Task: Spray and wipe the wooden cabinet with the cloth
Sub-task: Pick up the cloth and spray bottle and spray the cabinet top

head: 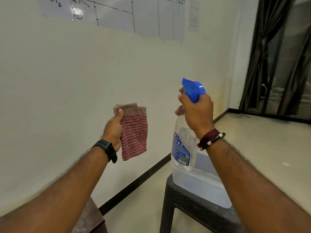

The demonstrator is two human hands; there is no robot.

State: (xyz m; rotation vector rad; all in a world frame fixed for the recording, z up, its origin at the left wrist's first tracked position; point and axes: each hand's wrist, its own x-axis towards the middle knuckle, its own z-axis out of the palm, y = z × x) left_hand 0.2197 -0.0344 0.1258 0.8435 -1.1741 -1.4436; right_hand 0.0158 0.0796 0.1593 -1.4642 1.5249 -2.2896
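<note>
Gripping a woven checked cloth (134, 130) and clear plastic spray bottle (182, 145).

A cream wall (84, 73) carries a marked whiteboard sheet (117, 14). A black skirting (143, 179) meets pale floor (260, 148). Dark curtains (269, 64) hang right; a dark woven stool (193, 212) bears a clear plastic box (202, 185).

a: we get soft, even indoor light, with one glare spot on the whiteboard (76, 12), upper left.
b: we see wide-angle bending at the edges; the curtains (276, 56), right, look smeared.
</note>
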